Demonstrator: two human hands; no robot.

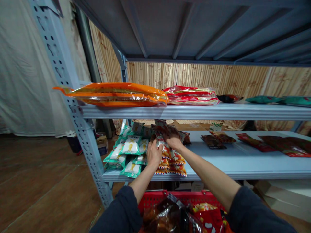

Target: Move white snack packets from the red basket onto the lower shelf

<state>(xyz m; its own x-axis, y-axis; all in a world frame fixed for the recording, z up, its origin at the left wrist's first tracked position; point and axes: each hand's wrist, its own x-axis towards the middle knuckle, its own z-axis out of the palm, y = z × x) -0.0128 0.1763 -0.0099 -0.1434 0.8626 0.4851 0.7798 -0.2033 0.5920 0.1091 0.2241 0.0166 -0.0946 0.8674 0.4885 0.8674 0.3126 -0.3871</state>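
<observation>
My left hand point(154, 153) is at the front of a metal shelf point(243, 165), its fingers closed on the top of a red-and-yellow snack packet point(161, 145). That packet belongs to a loose stack point(177, 163) of similar packets. My right hand point(173, 140) grips a dark brown packet point(168, 131) in a heap of brown packets behind the stack. Green-and-white packets point(128, 152) lie piled to the left of my left hand. Both my forearms reach forward over a red plastic basket point(155, 196).
The basket holds several shiny packets point(165, 217) below my arms. Above my hands, a higher shelf point(194, 112) carries a large orange bag point(114, 95) and a red bag point(190, 96). A perforated steel upright point(80, 113) stands at the left, and flat red packets point(284, 145) lie at the right.
</observation>
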